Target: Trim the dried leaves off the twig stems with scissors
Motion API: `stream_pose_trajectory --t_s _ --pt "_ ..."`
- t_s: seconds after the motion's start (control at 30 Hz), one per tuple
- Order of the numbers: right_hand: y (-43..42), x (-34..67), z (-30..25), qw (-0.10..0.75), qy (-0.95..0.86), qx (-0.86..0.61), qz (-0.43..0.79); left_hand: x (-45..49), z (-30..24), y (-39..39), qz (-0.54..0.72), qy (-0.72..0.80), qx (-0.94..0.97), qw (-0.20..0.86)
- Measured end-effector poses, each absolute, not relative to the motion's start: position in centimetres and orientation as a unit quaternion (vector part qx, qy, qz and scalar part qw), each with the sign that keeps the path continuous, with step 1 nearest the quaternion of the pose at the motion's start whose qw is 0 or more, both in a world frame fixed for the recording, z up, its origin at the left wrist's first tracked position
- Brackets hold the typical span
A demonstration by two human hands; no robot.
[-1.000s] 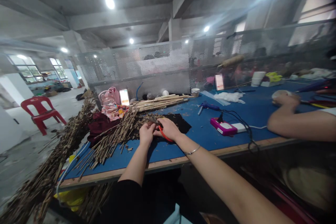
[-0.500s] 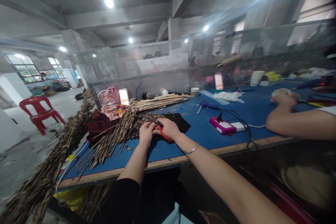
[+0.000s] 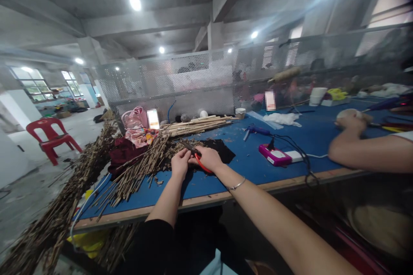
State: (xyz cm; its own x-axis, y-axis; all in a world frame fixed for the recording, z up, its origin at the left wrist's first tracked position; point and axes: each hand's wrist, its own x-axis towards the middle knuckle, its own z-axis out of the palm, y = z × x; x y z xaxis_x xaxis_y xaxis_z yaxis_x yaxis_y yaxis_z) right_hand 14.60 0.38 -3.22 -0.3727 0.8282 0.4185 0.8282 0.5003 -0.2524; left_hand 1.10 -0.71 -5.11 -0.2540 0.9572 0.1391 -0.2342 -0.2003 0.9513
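My right hand (image 3: 209,159) is closed round red-handled cutters (image 3: 203,165), whose dark blades point up and left over the blue table (image 3: 254,172). My left hand (image 3: 180,163) sits just left of the blades, thumb and fingers pinched together. What it pinches is too small to make out. Beyond both hands lies a heap of dry brown plant bits (image 3: 180,144) on a black cloth (image 3: 224,151). To the left, a loose bundle of thin dry stalks (image 3: 132,178) reaches toward the table's front edge.
Pale sticks (image 3: 200,124) lie at the back by a perforated metal screen (image 3: 167,81). A blue glue gun (image 3: 256,129) and a magenta power strip (image 3: 274,155) with cables are on the right. Farther right rests a co-worker's arm (image 3: 355,150). A red chair (image 3: 51,137) stands left.
The cutters' blades show a little more, tipped slightly up and left. Both hands stay close together in nearly the same place. The view has shifted very slightly.
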Motion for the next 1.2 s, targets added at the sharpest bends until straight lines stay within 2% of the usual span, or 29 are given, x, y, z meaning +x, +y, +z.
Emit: stream_pose_trajectory --t_s 0.57,0.8,1.2 --pt "0.4 14.5 -3.3 0.283 -0.843 -0.458 0.003 0.9 -5.2 -0.8 0.639 0.448 0.464 0.420" --pt "-0.4 14.6 -2.4 0.252 -0.832 -0.495 0.015 0.9 -5.1 -0.8 0.635 0.450 0.472 0.415" --pt "0.2 14.5 -3.0 0.246 -0.828 -0.503 0.008 1.0 -5.4 -0.6 0.639 0.470 0.468 0.389"
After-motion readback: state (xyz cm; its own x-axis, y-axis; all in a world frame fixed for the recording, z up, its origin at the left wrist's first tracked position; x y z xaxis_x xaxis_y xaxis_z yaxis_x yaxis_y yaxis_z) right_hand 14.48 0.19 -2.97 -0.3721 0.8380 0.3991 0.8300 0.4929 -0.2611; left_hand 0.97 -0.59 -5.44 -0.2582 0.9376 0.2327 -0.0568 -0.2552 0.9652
